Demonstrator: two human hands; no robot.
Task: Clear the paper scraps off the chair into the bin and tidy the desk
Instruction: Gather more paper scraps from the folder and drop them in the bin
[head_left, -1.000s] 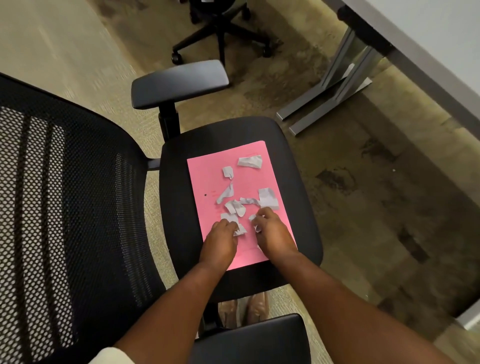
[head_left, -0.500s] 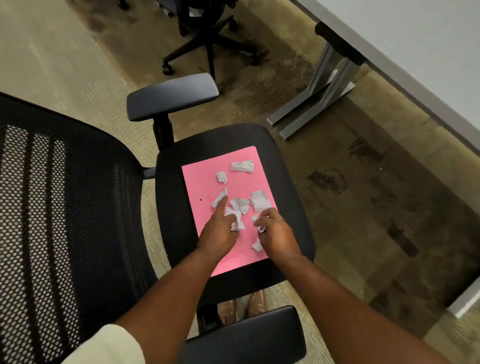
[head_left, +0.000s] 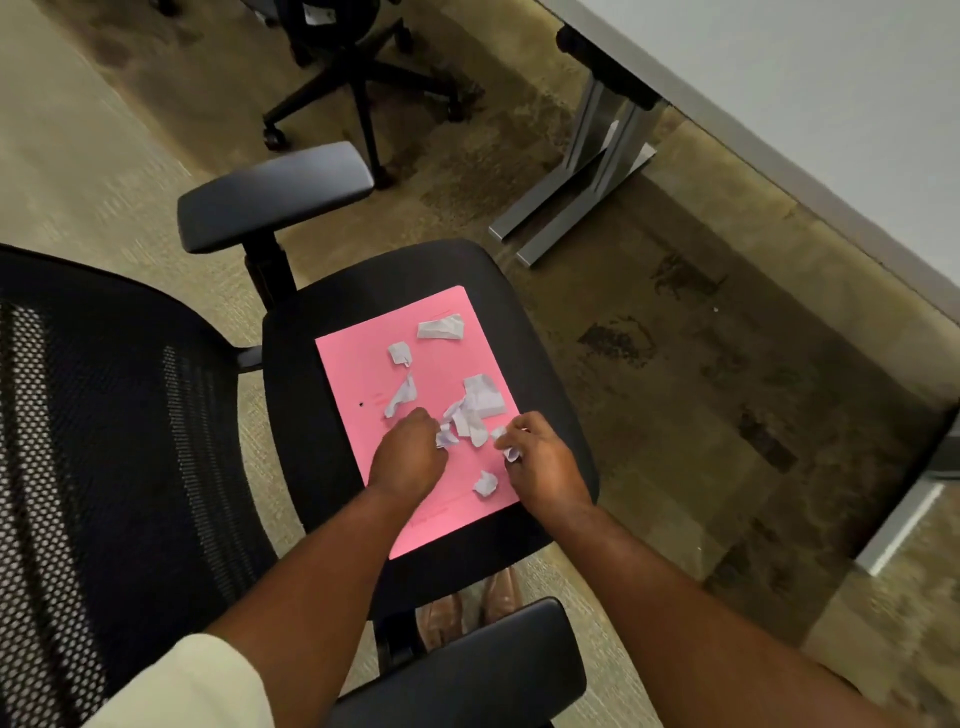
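The task is judged barely begun: most paper scraps (head_left: 483, 396) are left scattered on the pink sheet (head_left: 358, 374) on the chair seat (head_left: 540, 358), a few being pinched in the curled left hand (head_left: 410, 460) and right hand (head_left: 545, 470), with no bin seen and the worktop (head_left: 831, 67) not yet tidied.

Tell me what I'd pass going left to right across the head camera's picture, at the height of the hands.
Black mesh backrest → left hand → paper scraps lying on the pink sheet → right hand → stained carpet → grey metal desk foot.
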